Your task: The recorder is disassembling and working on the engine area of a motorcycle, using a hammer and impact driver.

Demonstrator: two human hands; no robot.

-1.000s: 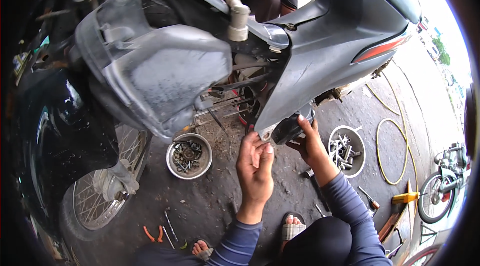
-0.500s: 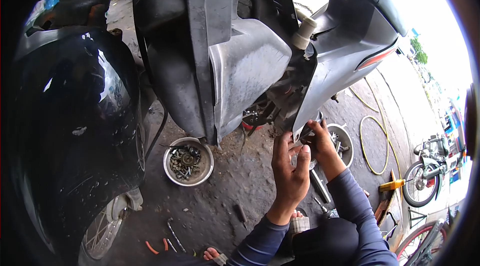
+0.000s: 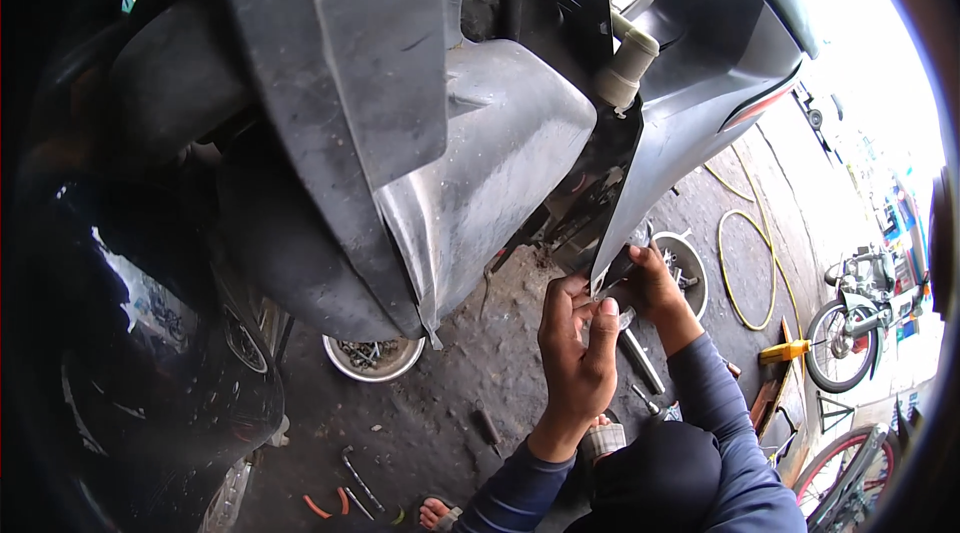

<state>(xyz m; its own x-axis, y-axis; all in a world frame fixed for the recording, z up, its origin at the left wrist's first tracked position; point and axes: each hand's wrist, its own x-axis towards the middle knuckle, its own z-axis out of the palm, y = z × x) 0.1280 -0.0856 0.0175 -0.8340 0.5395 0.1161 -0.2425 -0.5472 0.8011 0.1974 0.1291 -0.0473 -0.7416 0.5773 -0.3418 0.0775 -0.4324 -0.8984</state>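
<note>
The silver-grey motorcycle side panel (image 3: pixel 690 123) slants down on the right, and both hands meet at its lower tip. My left hand (image 3: pixel 580 358) has its fingers curled on that tip, with the thumb raised clear. On the panel's right side, my right hand (image 3: pixel 655 288) is closed, thumb and fingers pinched around something dark and small; what it is stays hidden. Left of the panel hangs the scuffed grey inner fairing (image 3: pixel 490 143), with a dark gap between the two. A beige cylindrical fitting (image 3: pixel 628 73) sits at the top of that gap.
Metal bowls of small hardware stand on the floor, one bowl (image 3: pixel 372 373) left and another bowl (image 3: pixel 697 283) behind my right hand. A screwdriver (image 3: pixel 487 430), a metal bar (image 3: pixel 640 361) and a yellow hose (image 3: pixel 740 323) lie around. Glossy black bodywork (image 3: pixel 130 353) fills the left.
The view has shifted, so the grey fairing looms larger and covers part of the left bowl. Both hands stay at the panel's lower tip in nearly the same pose.
</note>
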